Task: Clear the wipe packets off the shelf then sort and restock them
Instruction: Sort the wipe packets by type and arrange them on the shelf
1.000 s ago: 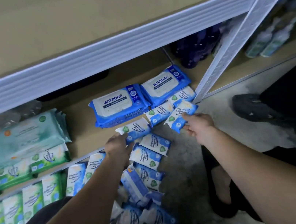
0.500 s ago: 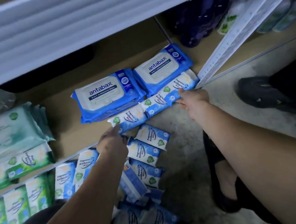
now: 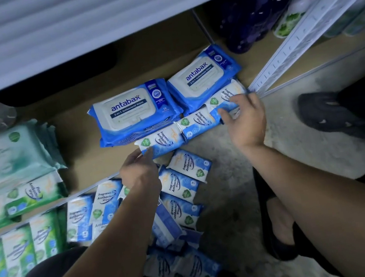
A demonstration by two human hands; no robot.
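Far left, green pine packets (image 3: 31, 196) sit on the shelf (image 3: 75, 123) in front of a big teal pack (image 3: 8, 154). My left hand (image 3: 139, 173), fingers pressed together, touches the left end of the first blue packet (image 3: 162, 140) at the shelf's front edge. The thumb's hidden, so I can't tell if I'm pinching. Just below, loose blue packets (image 3: 183, 181) lie scattered on the floor (image 3: 230, 178). The row runs on with the second blue packet (image 3: 200, 122) and third blue packet (image 3: 224, 95), tight against two antabax packs (image 3: 132, 108). My right hand (image 3: 245, 121), fingers spread, rests on the third, thumb touching the second. Beyond are a white shelf post (image 3: 303, 32) and a dark shoe (image 3: 329, 111).
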